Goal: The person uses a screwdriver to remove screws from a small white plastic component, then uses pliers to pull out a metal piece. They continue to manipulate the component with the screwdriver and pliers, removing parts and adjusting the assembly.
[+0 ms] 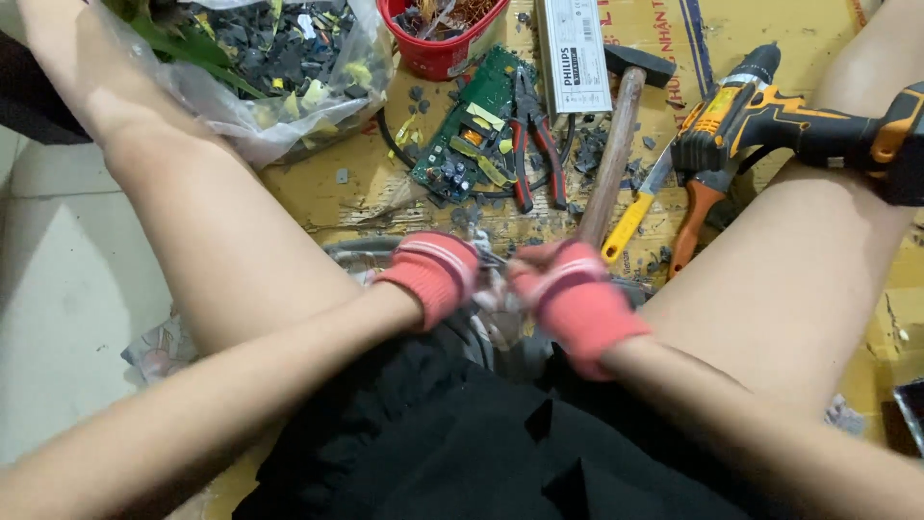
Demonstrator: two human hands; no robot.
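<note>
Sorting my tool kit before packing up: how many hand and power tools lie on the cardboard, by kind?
Hammer: 1
Red-handled pliers: 1
Cordless drill: 1
Yellow-handled tool: 1
Orange-handled tool: 1
Total: 5

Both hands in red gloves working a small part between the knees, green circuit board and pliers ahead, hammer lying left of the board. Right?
Not quite. The head view shows the hammer lying to the right of the green circuit board, not left. The rest holds: left hand and right hand wear red gloves around a small part, pliers ahead.
</note>
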